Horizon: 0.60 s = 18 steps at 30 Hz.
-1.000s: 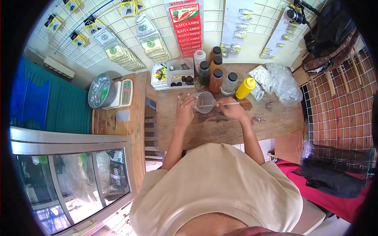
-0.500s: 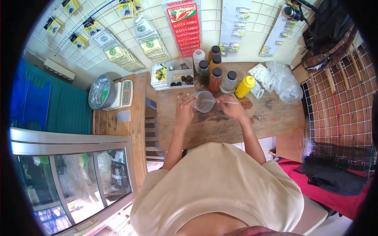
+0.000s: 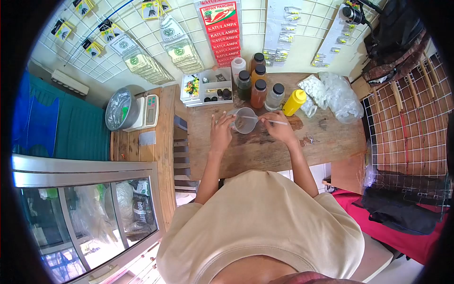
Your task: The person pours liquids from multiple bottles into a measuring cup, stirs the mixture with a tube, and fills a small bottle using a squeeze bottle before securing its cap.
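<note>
A clear plastic cup [image 3: 245, 124] stands on the wooden table in front of me. My left hand [image 3: 221, 134] holds it at its left side, fingertips at the rim. In my right hand [image 3: 280, 128] is a thin white stick [image 3: 279, 122], pinched between thumb and fingers. The stick's far end reaches over the rim into the cup, and its other end sticks out to the right past my knuckles. Just behind the cup are a clear bottle with a black cap [image 3: 275, 98] and a reddish-brown bottle [image 3: 258, 95].
More capped bottles and a yellow squeeze bottle [image 3: 294, 102] stand at the back of the wooden table [image 3: 236, 156]. Plastic bags [image 3: 341, 97] lie at the right, a white divided box [image 3: 215, 81] at the left. A scale [image 3: 151, 111] and metal bowl [image 3: 122, 111] are on the side table.
The stick has shifted slightly within the cup, its inner end now showing more clearly across the opening. Both hands stay in nearly the same place.
</note>
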Available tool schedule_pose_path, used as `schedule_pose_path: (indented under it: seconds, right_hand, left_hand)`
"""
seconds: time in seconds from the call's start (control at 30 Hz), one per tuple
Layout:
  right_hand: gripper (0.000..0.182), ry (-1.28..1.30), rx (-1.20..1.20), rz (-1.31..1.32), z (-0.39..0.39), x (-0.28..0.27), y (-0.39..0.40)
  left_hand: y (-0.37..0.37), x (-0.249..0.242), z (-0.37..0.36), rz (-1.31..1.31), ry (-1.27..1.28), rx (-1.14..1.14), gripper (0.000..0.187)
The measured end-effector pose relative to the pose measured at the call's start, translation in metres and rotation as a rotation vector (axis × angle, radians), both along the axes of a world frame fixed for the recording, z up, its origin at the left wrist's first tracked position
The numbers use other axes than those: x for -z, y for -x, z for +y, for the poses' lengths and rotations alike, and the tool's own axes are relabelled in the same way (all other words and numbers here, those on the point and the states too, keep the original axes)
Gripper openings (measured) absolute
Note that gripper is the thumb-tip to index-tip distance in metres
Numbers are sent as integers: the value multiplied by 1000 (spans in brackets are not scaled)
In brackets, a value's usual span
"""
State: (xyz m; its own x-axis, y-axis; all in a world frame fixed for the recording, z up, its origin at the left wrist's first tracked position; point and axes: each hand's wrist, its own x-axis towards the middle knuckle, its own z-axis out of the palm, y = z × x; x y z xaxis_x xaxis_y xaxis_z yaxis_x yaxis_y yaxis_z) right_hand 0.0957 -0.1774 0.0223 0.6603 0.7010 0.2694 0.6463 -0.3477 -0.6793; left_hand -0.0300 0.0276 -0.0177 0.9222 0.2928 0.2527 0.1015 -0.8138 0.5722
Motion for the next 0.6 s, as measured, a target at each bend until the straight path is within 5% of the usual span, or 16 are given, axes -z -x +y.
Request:
schedule_pose_path:
  seconds: [0.37, 0.5, 0.6]
  right_hand:
    - [17, 128, -83, 223, 0, -3, 0]
    - [17, 33, 27, 68, 3, -2, 0]
    - [17, 111, -101, 251, 2, -5, 0]
  left_hand:
    - [0, 2, 1, -8, -44, -1, 43]
    - [0, 3, 2, 0, -49, -6, 43]
    - [1, 3, 2, 3, -52, -3, 43]
